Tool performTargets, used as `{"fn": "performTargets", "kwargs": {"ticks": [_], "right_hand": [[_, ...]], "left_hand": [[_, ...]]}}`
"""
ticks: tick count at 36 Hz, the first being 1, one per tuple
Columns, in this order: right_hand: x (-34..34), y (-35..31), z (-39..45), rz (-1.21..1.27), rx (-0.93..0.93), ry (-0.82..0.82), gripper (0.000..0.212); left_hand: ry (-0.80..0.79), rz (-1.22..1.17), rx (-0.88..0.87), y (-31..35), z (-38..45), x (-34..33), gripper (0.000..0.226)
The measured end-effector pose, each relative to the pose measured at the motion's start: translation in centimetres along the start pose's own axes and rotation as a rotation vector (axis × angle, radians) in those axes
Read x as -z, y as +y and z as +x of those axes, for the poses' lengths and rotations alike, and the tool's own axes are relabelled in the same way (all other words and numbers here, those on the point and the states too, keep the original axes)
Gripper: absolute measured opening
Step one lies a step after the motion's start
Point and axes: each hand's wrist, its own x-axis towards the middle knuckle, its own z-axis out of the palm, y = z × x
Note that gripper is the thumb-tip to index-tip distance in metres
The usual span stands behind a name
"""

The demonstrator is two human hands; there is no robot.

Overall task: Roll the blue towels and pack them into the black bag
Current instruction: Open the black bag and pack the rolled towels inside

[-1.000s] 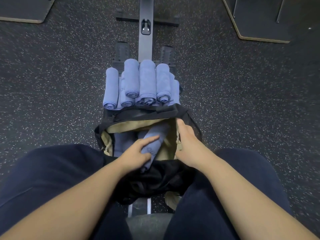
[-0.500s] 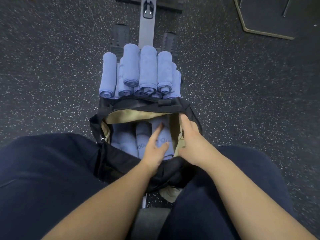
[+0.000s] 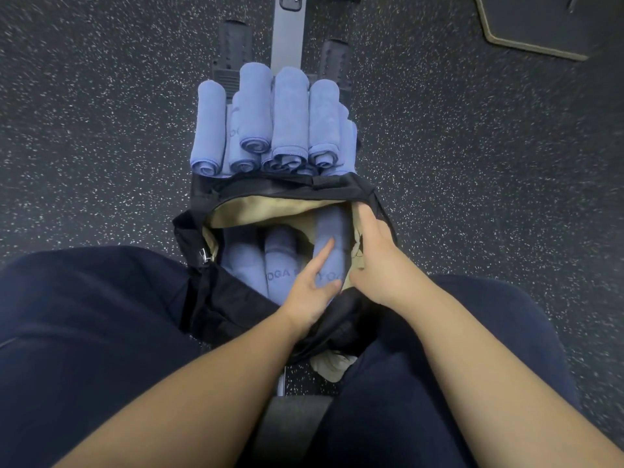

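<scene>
In the black bag (image 3: 216, 298), 3 rolled towels (image 3: 280, 258), left hand (image 3: 312, 288) pressing 1

The black bag (image 3: 216, 298) sat open between my knees, tan lining showing. Three rolled blue towels (image 3: 280, 258) lay side by side inside, pointing toward twelve o'clock. At twelve o'clock, just past its rim, a stack of rolled blue towels (image 3: 273, 119) lay with spiral ends facing me.
</scene>
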Motion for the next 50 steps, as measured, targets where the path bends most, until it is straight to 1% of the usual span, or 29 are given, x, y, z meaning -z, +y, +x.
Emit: {"fn": "performTargets", "kwargs": {"ticks": [3,8,12,15,17,18,19,21,23,24,25,28,29,31,32,33,35,37,38,41,45,50], "right_hand": [[0.1,-0.1,-0.1,-0.007,0.006,0.005,0.096],[0.0,-0.2,-0.5,-0.034,0.015,0.02,0.095],[0.2,-0.2,-0.7,-0.045,0.013,0.024,0.093],[0.3,-0.3,-0.7,-0.047,-0.003,0.019,0.092],[0.3,-0.4,-0.7,-0.048,-0.005,0.014,0.092],[0.3,-0.4,-0.7,-0.049,-0.001,0.017,0.092],[0.3,-0.4,-0.6,-0.049,0.003,0.02,0.092],[0.4,-0.4,-0.5,-0.045,0.003,0.026,0.092],[0.4,-0.4,-0.4,-0.039,0.0,0.031,0.091],[0.4,-0.3,-0.3,-0.035,0.0,0.035,0.091],[0.4,-0.3,-0.3,-0.034,0.001,0.037,0.09],[0.5,-0.2,-0.3,-0.056,-0.011,0.031,0.089],[0.4,-0.2,-0.3,-0.057,-0.011,0.026,0.089],[0.4,-0.2,-0.3,-0.05,-0.009,0.019,0.092],[0.4,-0.2,-0.3,-0.053,-0.011,0.015,0.092],[0.5,-0.2,-0.2,-0.059,-0.012,0.012,0.093],[0.5,-0.1,-0.2,-0.068,-0.015,0.01,0.092],[0.6,0.0,-0.2,-0.069,-0.015,0.006,0.089],[0.7,0.0,-0.3,-0.066,-0.015,0.005,0.088],[0.8,0.1,-0.5,-0.06,-0.018,0.005,0.086],[0.8,0.3,-0.7,-0.089,-0.025,0.004,0.085],[0.9,0.9,-1.0,-0.106,-0.043,-0.015,0.087]], "left_hand": [[-0.014,0.034,0.005,-0.7,0.3,0.7,0.065],[-0.013,0.155,0.035,-1.8,0.8,1.7,0.063],[0.037,0.272,0.032,-2.5,1.3,1.7,0.066],[0.052,0.478,0.029,-3.2,1.7,1.5,0.077],[0.047,0.68,0.076,-3.0,1.7,1.2,0.079],[0.038,0.784,0.064,-2.7,1.6,1.1,0.078],[0.024,0.9,0.032,-2.5,1.5,1.0,0.074],[0.005,1.092,-0.053,-2.3,2.0,1.0,0.059],[0.027,1.234,-0.074,-1.8,2.6,1.3,0.045],[0.023,1.351,-0.104,-1.4,2.9,1.5,0.04],[0.025,1.469,-0.189,-1.1,3.1,1.8,0.037],[-0.025,1.719,-0.418,-0.5,4.3,2.7,0.044],[-0.039,1.763,-0.494,-0.4,4.7,3.1,0.042],[-0.118,1.793,-0.678,-0.7,5.2,3.9,0.03],[-0.175,1.793,-0.747,-0.6,5.3,4.1,0.026],[-0.241,1.807,-0.769,-0.6,5.5,4.2,0.024],[-0.403,1.84,-0.691,-0.2,5.8,4.1,0.029],[-0.557,1.861,-0.505,-0.1,6.2,4.0,0.038],[-0.584,1.873,-0.421,0.3,6.2,4.0,0.04],[-0.602,1.909,-0.345,0.4,6.3,4.0,0.045],[-0.584,1.929,-0.264,0.5,6.2,4.0,0.042],[-0.528,1.912,-0.239,0.2,5.4,4.5,0.049]]}}
